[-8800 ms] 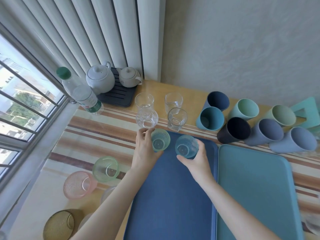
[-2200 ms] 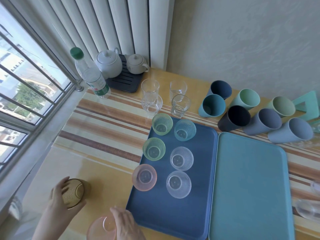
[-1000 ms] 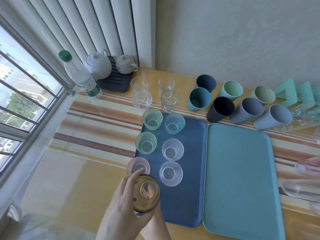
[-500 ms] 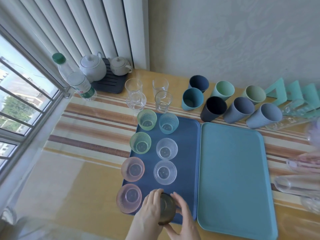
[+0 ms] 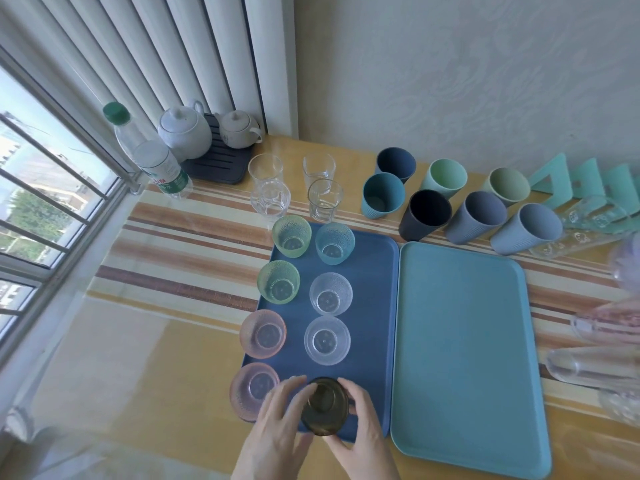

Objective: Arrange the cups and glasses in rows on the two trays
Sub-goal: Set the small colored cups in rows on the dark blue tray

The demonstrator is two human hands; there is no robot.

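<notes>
A dark blue tray (image 5: 372, 306) holds several small textured glasses in two columns: green ones at the back left, a teal one (image 5: 335, 243), clear ones on the right, two pink ones (image 5: 254, 391) at the front left. At the tray's near edge stands an amber glass (image 5: 325, 406). My left hand (image 5: 277, 431) and my right hand (image 5: 360, 431) grip it from either side. Beside it lies a light teal tray (image 5: 464, 358) with nothing on it.
Three clear tumblers (image 5: 325, 199) stand behind the blue tray. Several matte cups (image 5: 426, 213) in blue, green and grey cluster at the back right. Tall clear glasses (image 5: 595, 372) lie at the right edge. A water bottle (image 5: 152, 157) and two white teapots (image 5: 185, 133) stand near the window.
Both hands have brought the amber glass from the left of the table onto the blue tray's near edge. The second pink glass now stands at the tray's front left corner.
</notes>
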